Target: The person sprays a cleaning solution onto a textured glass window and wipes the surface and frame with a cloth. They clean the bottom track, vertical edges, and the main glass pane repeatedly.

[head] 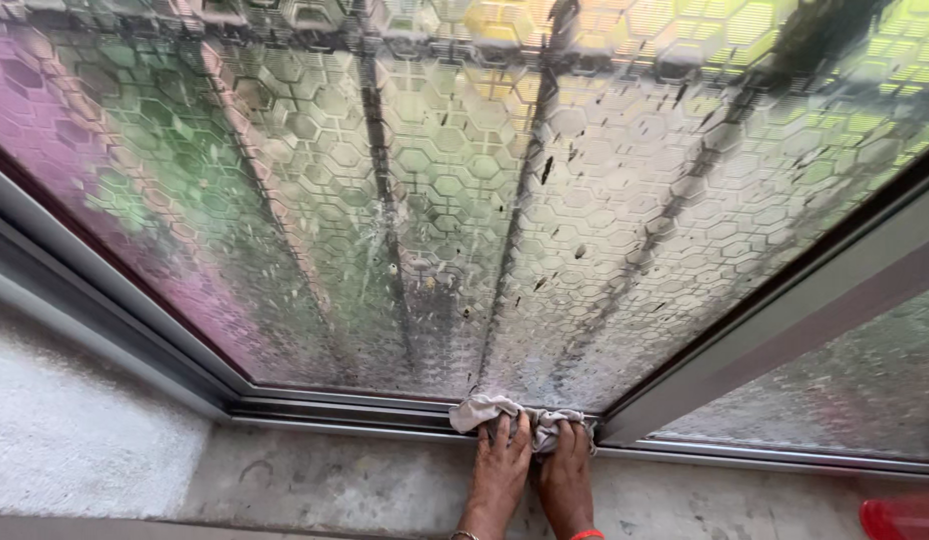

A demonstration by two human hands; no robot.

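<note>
My left hand (500, 470) and my right hand (568, 472) lie side by side, both pressing a crumpled grey-white cloth (485, 409) into the bottom track of a window frame (345, 408). The cloth sits at the lower edge of a patterned glass pane (435, 200) with a hexagon texture, dirty with dark specks and streaks. A bangle shows on my left wrist and an orange band on my right wrist.
A grey metal upright (785, 320) of the frame separates a second textured pane (845, 390) at the right. A stone sill (325, 485) runs below. A rough white wall (75, 420) stands at the left. A red plastic object (905, 518) sits at the bottom right corner.
</note>
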